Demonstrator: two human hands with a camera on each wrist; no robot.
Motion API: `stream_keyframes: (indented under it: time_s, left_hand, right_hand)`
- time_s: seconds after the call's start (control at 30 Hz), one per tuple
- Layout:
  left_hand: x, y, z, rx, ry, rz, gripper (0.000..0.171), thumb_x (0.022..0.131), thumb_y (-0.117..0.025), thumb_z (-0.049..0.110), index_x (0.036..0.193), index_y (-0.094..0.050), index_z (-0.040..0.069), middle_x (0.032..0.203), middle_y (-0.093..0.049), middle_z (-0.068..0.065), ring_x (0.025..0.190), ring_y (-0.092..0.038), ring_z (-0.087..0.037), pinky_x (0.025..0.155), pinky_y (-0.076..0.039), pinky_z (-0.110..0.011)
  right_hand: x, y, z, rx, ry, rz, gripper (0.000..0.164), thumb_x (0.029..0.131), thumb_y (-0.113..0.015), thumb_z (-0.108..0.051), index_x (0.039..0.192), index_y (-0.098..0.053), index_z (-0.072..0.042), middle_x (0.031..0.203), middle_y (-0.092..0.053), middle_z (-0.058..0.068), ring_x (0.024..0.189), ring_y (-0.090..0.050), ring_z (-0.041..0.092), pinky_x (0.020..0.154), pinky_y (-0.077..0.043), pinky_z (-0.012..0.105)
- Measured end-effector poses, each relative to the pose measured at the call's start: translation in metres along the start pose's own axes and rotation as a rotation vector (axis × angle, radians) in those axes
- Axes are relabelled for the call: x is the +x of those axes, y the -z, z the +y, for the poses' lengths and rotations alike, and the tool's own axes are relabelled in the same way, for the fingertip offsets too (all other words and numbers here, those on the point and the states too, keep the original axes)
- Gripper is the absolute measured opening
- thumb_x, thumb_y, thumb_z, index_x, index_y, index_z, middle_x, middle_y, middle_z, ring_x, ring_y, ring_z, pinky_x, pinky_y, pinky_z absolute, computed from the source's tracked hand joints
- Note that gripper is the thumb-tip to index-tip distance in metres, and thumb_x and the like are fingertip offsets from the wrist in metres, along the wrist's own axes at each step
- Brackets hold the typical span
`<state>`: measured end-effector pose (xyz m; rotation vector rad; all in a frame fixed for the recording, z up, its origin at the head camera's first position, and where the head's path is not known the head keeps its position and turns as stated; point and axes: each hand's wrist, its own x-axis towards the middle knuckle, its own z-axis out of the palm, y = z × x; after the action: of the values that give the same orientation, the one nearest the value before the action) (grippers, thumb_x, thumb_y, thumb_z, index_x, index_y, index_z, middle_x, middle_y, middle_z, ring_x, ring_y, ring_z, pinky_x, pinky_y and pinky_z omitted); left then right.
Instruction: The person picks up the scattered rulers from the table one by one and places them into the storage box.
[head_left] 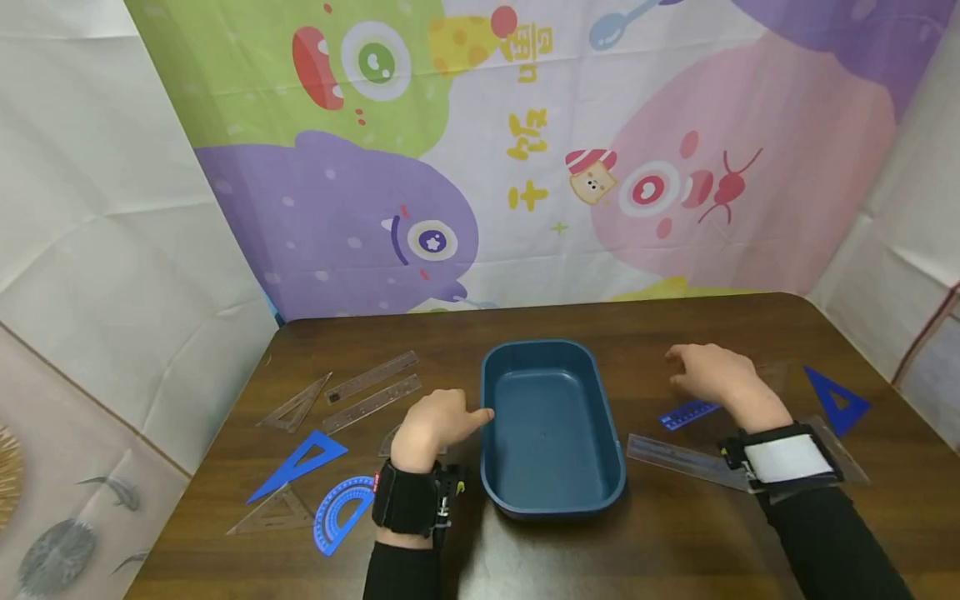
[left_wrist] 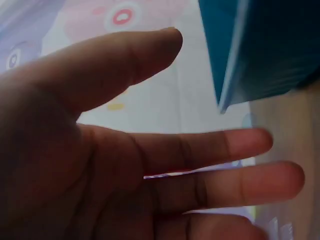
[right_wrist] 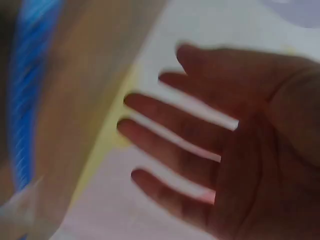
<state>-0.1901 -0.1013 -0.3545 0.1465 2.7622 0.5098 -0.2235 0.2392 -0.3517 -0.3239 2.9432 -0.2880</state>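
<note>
A deep blue plastic bin (head_left: 551, 500) stands in the middle of the brown table. My left hand (head_left: 437, 421) is just left of its rim, thumb toward the bin. In the left wrist view its fingers (left_wrist: 200, 150) are straight and hold nothing, with a corner of the bin (left_wrist: 225, 75) ahead. Out to the right, my right hand (head_left: 716, 372) hovers over the table with a blue ruler (head_left: 686, 414) below it. The right wrist view shows its fingers (right_wrist: 170, 140) spread and loosely extended, with the blue ruler (right_wrist: 25, 100) at the left edge.
On the left lie a blue set square (head_left: 300, 460), a blue protractor (head_left: 337, 508), clear set squares (head_left: 273, 512) and clear rulers (head_left: 375, 402). A long clear ruler (head_left: 682, 461) and another blue set square (head_left: 836, 402) lie on the right. A cartoon curtain (head_left: 525, 250) hangs behind.
</note>
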Motion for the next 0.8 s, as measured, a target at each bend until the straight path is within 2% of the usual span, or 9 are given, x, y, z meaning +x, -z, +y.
stream_keyframes:
  time_s: [0.07, 0.2, 0.3, 0.43, 0.57, 0.67, 0.8]
  left_hand:
    - [0.004, -0.003, -0.001, 0.015, -0.017, -0.015, 0.045, 0.087, -0.055, 0.043, 0.102, -0.063, 0.002, 0.081, -0.060, -0.007, 0.063, -0.054, -0.019, 0.058, -0.043, -0.034]
    - [0.010, -0.007, -0.002, 0.045, -0.014, -0.022, 0.036, 0.087, -0.056, 0.038, 0.095, -0.064, 0.004, 0.076, -0.058, -0.005, 0.063, -0.054, -0.019, 0.060, -0.043, -0.034]
    - [0.013, -0.009, -0.002, 0.040, -0.010, -0.035, 0.031, 0.089, -0.056, 0.036, 0.091, -0.064, 0.006, 0.072, -0.055, -0.004, 0.063, -0.052, -0.019, 0.059, -0.041, -0.034]
    - [0.014, -0.008, -0.002, 0.008, -0.054, -0.060, 0.027, 0.091, -0.051, 0.030, 0.087, -0.060, 0.006, 0.071, -0.050, -0.004, 0.063, -0.049, -0.018, 0.059, -0.038, -0.034]
    - [0.013, -0.009, -0.002, -0.013, -0.065, -0.068, 0.025, 0.092, -0.049, 0.027, 0.087, -0.059, 0.005, 0.071, -0.047, -0.004, 0.065, -0.047, -0.019, 0.061, -0.036, -0.034]
    - [0.014, -0.010, -0.002, -0.011, -0.062, -0.070, 0.025, 0.092, -0.047, 0.026, 0.086, -0.058, 0.005, 0.071, -0.047, -0.004, 0.065, -0.047, -0.019, 0.061, -0.035, -0.034]
    - [0.015, -0.010, -0.002, -0.003, -0.064, -0.073, 0.026, 0.092, -0.047, 0.027, 0.080, -0.057, 0.006, 0.068, -0.044, -0.003, 0.063, -0.046, -0.019, 0.060, -0.034, -0.033]
  right_hand:
    - [0.002, -0.007, 0.016, -0.033, 0.032, -0.066, 0.045, 0.082, -0.064, -0.015, 0.122, -0.052, 0.002, 0.115, -0.056, 0.027, 0.100, -0.054, 0.045, 0.071, -0.046, 0.052]
    - [0.003, -0.019, 0.038, 0.006, 0.100, -0.202, 0.064, 0.073, -0.073, -0.009, 0.128, -0.043, 0.008, 0.122, -0.049, 0.032, 0.108, -0.047, 0.049, 0.080, -0.044, 0.053]
    - [0.002, -0.025, 0.048, 0.023, 0.145, -0.242, 0.073, 0.067, -0.078, -0.009, 0.128, -0.042, 0.010, 0.122, -0.048, 0.032, 0.109, -0.045, 0.051, 0.083, -0.042, 0.054]
    - [0.001, -0.032, 0.058, -0.048, 0.181, -0.194, 0.066, 0.064, -0.080, -0.013, 0.122, -0.053, 0.004, 0.118, -0.050, 0.033, 0.106, -0.047, 0.052, 0.080, -0.043, 0.054]
    - [0.000, -0.041, 0.064, -0.104, 0.163, -0.141, 0.061, 0.065, -0.080, -0.020, 0.119, -0.058, -0.004, 0.119, -0.049, 0.033, 0.104, -0.048, 0.051, 0.076, -0.043, 0.056]
    - [-0.001, -0.047, 0.067, -0.125, 0.174, -0.097, 0.057, 0.065, -0.080, -0.025, 0.115, -0.061, -0.007, 0.114, -0.053, 0.025, 0.099, -0.053, 0.046, 0.072, -0.044, 0.055]
    - [-0.001, -0.052, 0.070, -0.154, 0.235, -0.029, 0.045, 0.065, -0.079, -0.023, 0.106, -0.066, -0.009, 0.102, -0.058, 0.013, 0.089, -0.059, 0.036, 0.068, -0.047, 0.050]
